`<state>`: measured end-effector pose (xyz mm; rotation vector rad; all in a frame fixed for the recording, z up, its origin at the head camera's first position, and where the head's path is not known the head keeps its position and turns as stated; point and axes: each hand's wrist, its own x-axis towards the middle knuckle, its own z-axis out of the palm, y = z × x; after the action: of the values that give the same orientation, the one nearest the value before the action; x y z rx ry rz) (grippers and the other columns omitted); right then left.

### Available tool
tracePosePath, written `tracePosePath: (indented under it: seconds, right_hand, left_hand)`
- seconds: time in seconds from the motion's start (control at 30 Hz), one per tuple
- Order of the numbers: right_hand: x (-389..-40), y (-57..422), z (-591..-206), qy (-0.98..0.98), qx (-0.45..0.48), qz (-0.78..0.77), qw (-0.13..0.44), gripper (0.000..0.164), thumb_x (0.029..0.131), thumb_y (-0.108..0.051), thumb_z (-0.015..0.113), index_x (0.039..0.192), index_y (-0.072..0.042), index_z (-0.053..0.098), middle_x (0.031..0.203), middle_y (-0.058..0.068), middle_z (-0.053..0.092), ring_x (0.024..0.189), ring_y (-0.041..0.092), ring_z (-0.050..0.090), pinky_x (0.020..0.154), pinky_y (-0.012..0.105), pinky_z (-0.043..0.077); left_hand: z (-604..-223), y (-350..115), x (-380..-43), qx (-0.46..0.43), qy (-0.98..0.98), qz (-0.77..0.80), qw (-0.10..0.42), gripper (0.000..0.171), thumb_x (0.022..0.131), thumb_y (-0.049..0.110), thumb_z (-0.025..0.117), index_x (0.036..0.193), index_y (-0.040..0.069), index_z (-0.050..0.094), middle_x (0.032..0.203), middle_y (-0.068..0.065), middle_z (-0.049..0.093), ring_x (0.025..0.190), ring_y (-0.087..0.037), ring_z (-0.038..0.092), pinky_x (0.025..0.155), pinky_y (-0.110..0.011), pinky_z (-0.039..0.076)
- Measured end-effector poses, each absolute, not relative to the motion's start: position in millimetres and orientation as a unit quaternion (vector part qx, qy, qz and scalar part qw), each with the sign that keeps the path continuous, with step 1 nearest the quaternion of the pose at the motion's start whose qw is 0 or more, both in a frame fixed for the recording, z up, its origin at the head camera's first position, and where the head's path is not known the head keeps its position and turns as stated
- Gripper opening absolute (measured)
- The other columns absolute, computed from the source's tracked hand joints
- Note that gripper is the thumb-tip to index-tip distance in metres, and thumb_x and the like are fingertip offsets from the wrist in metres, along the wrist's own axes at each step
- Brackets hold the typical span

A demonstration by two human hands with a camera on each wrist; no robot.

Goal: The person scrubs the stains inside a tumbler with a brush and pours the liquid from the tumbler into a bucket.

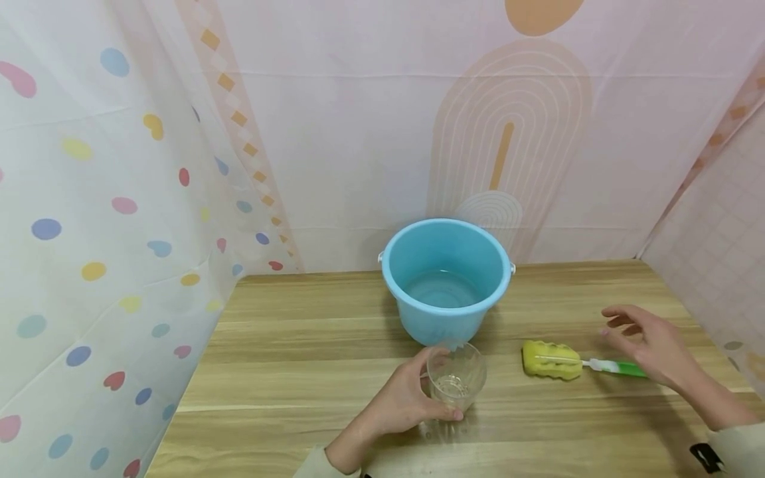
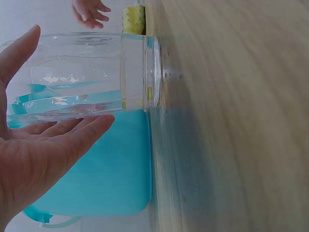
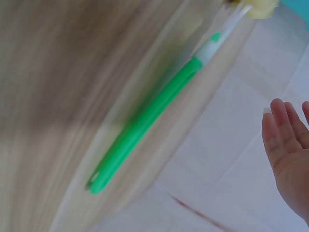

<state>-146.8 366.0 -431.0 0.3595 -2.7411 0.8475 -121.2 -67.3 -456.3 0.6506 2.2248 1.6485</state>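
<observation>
When counted one by one: two bare hands, one clear glass (image 1: 466, 372), one blue bucket (image 1: 442, 325) and one sponge brush (image 1: 551, 360), all at one wood-grained table (image 1: 287, 372). Held in the left hand (image 1: 397, 401): the glass, upright, just in front of the bucket on the person's side. Fingers of that hand clamped on it, wrapped round the far side, with thumb on the near side. Cannot tell from the glints whether any liquid stands inside.

On the table to the right of the glass, lying flat, the sponge brush: one yellow head turned towards the glass, one white neck (image 3: 210, 50), one green handle (image 3: 145, 123). Above that handle, apart from it, the right hand (image 1: 657, 348), fingers loosely bent and slightly apart, holding nothing.

At the bucket's rim, two white lugs (image 1: 512, 268), one on each side. Inside, one small glint near the bottom; cannot tell whether from liquid.

As for markings, one small green patch on the white neck, too blurred to tell whether lettering. Printed on the back cloth (image 1: 340, 146): one large peach arch round one orange bar, plus one orange disc cut off at the top of the head view. On the left cloth (image 1: 66, 312), many coloured dots and hearts. At the wrists, two pale sleeves (image 1: 738, 451), with one black strap (image 1: 706, 458) at the right cuff.
</observation>
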Motion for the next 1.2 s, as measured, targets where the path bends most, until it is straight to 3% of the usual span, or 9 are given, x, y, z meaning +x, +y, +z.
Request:
tracePosePath:
  seconds: [0.13, 0.2, 0.5, 0.77, 1.1, 1.2]
  right_hand:
    - [-147.3, 357.1, -427.6, -0.932, 0.136, 0.306, 0.139, 0.035, 0.096, -0.014, 0.076, 0.127, 0.001, 0.067, 0.113, 0.025, 0.072, 0.087, -0.001, 0.062, 0.068, 0.026, 0.053]
    - [-148.1, 351.9, -426.8, -0.926, 0.144, 0.316, 0.146, 0.036, 0.095, -0.012, 0.076, 0.128, 0.001, 0.067, 0.114, 0.024, 0.073, 0.089, -0.007, 0.059, 0.07, 0.025, 0.054]
    - [-146.6, 327.5, -419.5, -0.913, 0.161, 0.347, 0.142, 0.041, 0.1, -0.012, 0.071, 0.138, 0.0, 0.062, 0.122, 0.024, 0.072, 0.097, -0.006, 0.062, 0.077, 0.02, 0.054]
    - [-148.7, 311.0, -418.3, -0.899, 0.168, 0.376, 0.151, 0.044, 0.104, -0.011, 0.065, 0.145, 0.002, 0.056, 0.127, 0.024, 0.07, 0.106, -0.014, 0.056, 0.085, 0.004, 0.044]
    - [-155.1, 288.0, -418.6, -0.894, 0.183, 0.383, 0.145, 0.044, 0.106, -0.013, 0.061, 0.147, 0.001, 0.055, 0.132, 0.022, 0.068, 0.114, -0.014, 0.053, 0.089, 0.004, 0.042]
    - [-157.0, 281.8, -416.3, -0.894, 0.184, 0.383, 0.144, 0.043, 0.106, -0.013, 0.061, 0.146, 0.001, 0.056, 0.131, 0.021, 0.069, 0.114, -0.006, 0.059, 0.089, 0.006, 0.044]
  left_hand:
    - [-456.1, -66.9, -121.2, 0.225, 0.774, 0.573, 0.147, 0.091, 0.074, 0.023, 0.097, 0.151, 0.01, 0.05, 0.147, -0.014, 0.057, 0.137, -0.027, 0.052, 0.112, -0.047, 0.045]
    - [-456.2, -67.0, -121.2, 0.224, 0.776, 0.572, 0.147, 0.092, 0.073, 0.023, 0.097, 0.151, 0.01, 0.05, 0.147, -0.014, 0.057, 0.137, -0.026, 0.052, 0.112, -0.047, 0.045]
    - [-454.3, -68.0, -122.4, 0.223, 0.779, 0.567, 0.147, 0.092, 0.074, 0.023, 0.097, 0.151, 0.008, 0.049, 0.147, -0.012, 0.057, 0.137, -0.026, 0.051, 0.111, -0.044, 0.046]
    - [-455.8, -67.9, -122.8, 0.223, 0.779, 0.567, 0.148, 0.092, 0.074, 0.023, 0.097, 0.151, 0.007, 0.049, 0.147, -0.013, 0.057, 0.137, -0.027, 0.051, 0.111, -0.044, 0.046]
    - [-455.1, -67.3, -123.0, 0.221, 0.78, 0.566, 0.152, 0.09, 0.074, 0.023, 0.097, 0.15, 0.008, 0.051, 0.146, -0.012, 0.057, 0.137, -0.027, 0.051, 0.11, -0.043, 0.047]
    - [-455.3, -67.4, -122.6, 0.221, 0.776, 0.57, 0.152, 0.09, 0.074, 0.022, 0.097, 0.15, 0.009, 0.051, 0.147, -0.013, 0.057, 0.137, -0.028, 0.051, 0.111, -0.045, 0.046]
